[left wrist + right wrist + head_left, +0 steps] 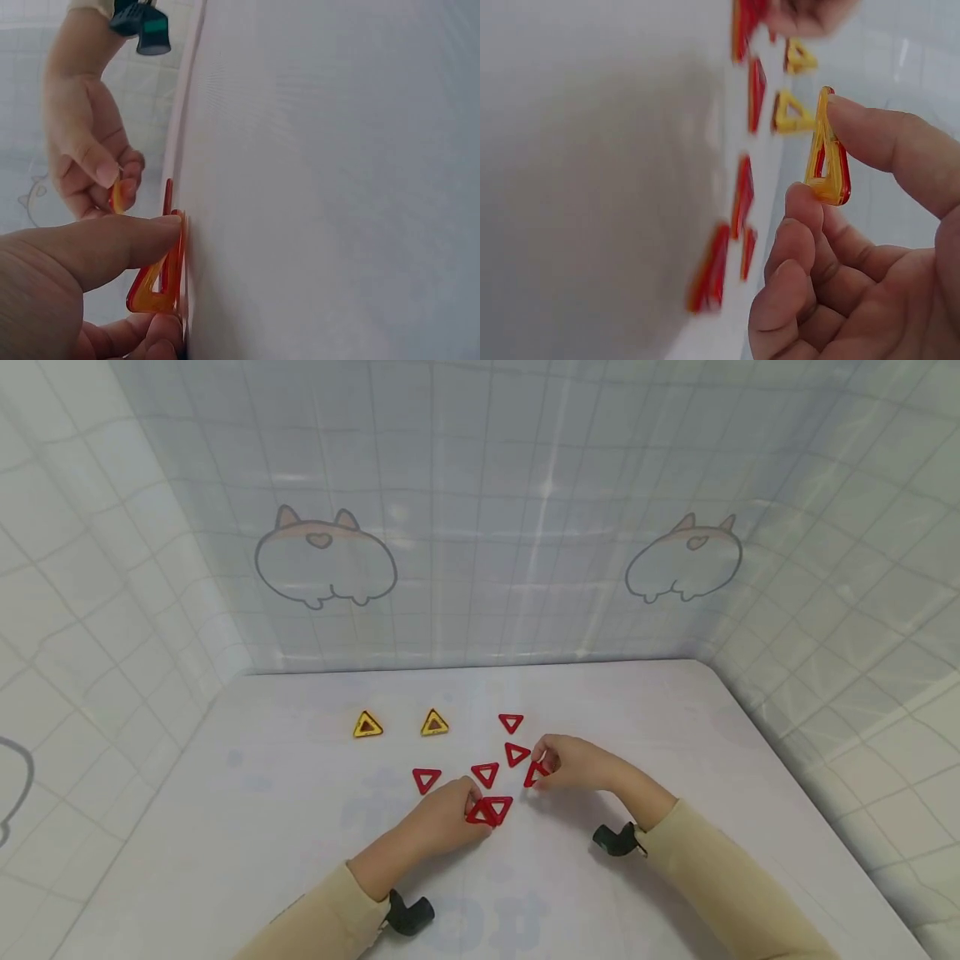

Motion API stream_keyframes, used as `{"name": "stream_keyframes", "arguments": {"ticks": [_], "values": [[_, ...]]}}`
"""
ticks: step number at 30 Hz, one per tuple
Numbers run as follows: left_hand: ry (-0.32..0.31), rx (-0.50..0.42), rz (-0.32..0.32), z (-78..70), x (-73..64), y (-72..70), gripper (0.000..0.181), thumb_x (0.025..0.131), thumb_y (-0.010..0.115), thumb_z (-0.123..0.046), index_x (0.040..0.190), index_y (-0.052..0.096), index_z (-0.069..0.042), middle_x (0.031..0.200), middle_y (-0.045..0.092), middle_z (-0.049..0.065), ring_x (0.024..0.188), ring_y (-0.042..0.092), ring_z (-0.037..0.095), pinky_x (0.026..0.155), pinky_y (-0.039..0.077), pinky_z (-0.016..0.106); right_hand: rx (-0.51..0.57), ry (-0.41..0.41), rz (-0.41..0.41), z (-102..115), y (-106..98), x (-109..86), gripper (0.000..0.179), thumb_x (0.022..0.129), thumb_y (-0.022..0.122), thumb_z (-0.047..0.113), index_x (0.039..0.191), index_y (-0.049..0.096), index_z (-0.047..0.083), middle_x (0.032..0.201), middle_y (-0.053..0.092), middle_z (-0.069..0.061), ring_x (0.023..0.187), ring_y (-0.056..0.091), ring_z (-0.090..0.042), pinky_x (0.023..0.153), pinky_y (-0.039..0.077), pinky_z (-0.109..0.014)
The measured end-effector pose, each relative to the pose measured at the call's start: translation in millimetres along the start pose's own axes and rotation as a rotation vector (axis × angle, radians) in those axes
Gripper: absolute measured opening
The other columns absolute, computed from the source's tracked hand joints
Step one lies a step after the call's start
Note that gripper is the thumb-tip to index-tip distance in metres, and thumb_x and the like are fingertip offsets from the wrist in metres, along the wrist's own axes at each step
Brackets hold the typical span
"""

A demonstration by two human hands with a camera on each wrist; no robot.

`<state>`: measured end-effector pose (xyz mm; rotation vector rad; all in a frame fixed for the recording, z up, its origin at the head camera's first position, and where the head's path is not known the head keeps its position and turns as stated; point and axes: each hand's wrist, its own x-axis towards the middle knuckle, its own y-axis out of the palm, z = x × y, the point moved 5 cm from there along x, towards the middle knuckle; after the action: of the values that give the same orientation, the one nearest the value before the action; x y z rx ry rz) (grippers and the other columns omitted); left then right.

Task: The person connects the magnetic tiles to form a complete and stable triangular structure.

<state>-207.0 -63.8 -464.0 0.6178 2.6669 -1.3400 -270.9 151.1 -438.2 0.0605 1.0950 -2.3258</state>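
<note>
My left hand (450, 817) pinches a hollow red triangle (472, 817) low over the table, between thumb and fingers. Close against that piece, partly overlapped in the head view, is another red triangle (500, 799). To the right, my right hand (573, 762) holds up one more hollow triangle (829, 190) by its edges, yellow on one face and red on the other. Loose red triangles lie nearby: one (485, 767) beyond the left hand, one (427, 771) to its left, one (509, 754) left of the right fingertips, and one (512, 717) farther back.
Two yellow triangles with dark centres, one at the left (367, 733) and one nearer the middle (434, 732), lie toward the back of the white table (285, 843). A grid-patterned curtain (480, 527) with cartoon animals surrounds the table. Each wrist carries a small dark camera.
</note>
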Motion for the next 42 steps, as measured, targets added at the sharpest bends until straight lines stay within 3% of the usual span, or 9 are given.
{"name": "stream_keyframes", "arguments": {"ticks": [7,16,35,42], "values": [[0.008,-0.014,-0.008,-2.4,-1.5,-2.6,0.046,0.076,0.087,-0.032,0.106,0.056,-0.014,0.086,0.057,-0.003,0.083,0.056,0.015,0.071,0.054,0.034,-0.036,-0.037,0.046,11.5,27.6,-9.2,0.035,0.079,0.084,0.021,0.104,0.059,0.016,0.08,0.058,0.001,0.074,0.056,-0.016,0.063,0.049,-0.03],[0.026,-0.013,-0.015,-0.9,-0.5,-2.8,0.046,0.078,0.086,-0.032,0.106,0.056,-0.012,0.085,0.057,-0.003,0.081,0.055,0.015,0.069,0.053,0.033,-0.064,-0.032,0.06,14.9,41.8,-9.3,0.036,0.078,0.086,0.025,0.102,0.06,0.016,0.077,0.059,0.002,0.073,0.057,-0.015,0.063,0.051,-0.03],[0.037,-0.049,-0.046,3.3,-1.0,0.3,0.047,0.078,0.086,-0.025,0.111,0.057,-0.008,0.085,0.059,-0.003,0.08,0.057,0.014,0.071,0.056,0.033,-0.074,-0.002,0.035,21.0,51.1,-10.3,0.04,0.076,0.088,0.022,0.107,0.064,0.014,0.081,0.06,0.005,0.076,0.059,-0.015,0.066,0.055,-0.029],[0.005,-0.083,-0.066,3.3,-4.5,-2.8,0.041,0.081,0.084,-0.022,0.113,0.063,-0.009,0.089,0.061,-0.003,0.082,0.058,0.015,0.073,0.055,0.033,-0.07,-0.055,-0.004,25.5,47.2,-13.0,0.031,0.08,0.084,0.02,0.107,0.072,0.012,0.083,0.064,0.007,0.077,0.06,-0.014,0.069,0.055,-0.03]]}}
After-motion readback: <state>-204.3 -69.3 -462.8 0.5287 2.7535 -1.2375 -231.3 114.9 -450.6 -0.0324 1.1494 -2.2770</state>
